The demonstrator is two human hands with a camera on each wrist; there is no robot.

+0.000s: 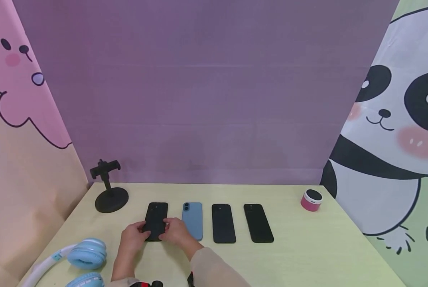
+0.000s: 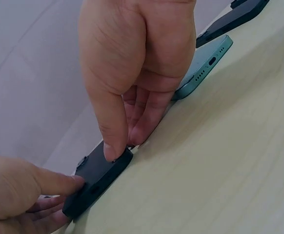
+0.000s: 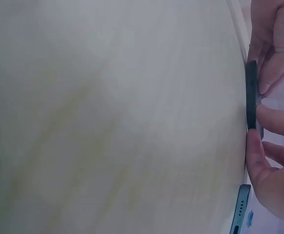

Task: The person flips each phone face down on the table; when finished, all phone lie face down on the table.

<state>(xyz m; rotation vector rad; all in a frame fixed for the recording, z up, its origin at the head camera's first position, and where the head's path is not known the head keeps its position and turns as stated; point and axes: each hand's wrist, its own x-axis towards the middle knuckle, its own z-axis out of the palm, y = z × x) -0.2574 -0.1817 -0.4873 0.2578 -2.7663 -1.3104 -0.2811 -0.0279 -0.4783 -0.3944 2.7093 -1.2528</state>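
A black phone [image 1: 156, 215] lies back up at the left end of a row of phones, its camera end away from me. My left hand [image 1: 132, 239] holds its left edge, thumb on the back. At the right edge my right hand [image 1: 179, 233] grips the same phone, with its thumb on the back near the close end. Both thumbs show on the black phone [image 2: 98, 170] in the left wrist view; whether it is slightly raised I cannot tell. Just right of it lies a light blue phone [image 1: 193, 219], partly behind my right hand.
Two more dark phones, one [image 1: 223, 223] beside the blue phone and another [image 1: 258, 223] farther right, lie on the table [image 1: 307, 247]. A black phone stand [image 1: 111, 199] is at back left, blue-and-white headphones [image 1: 87, 254] at front left, a pink-and-white round device [image 1: 311, 200] at back right.
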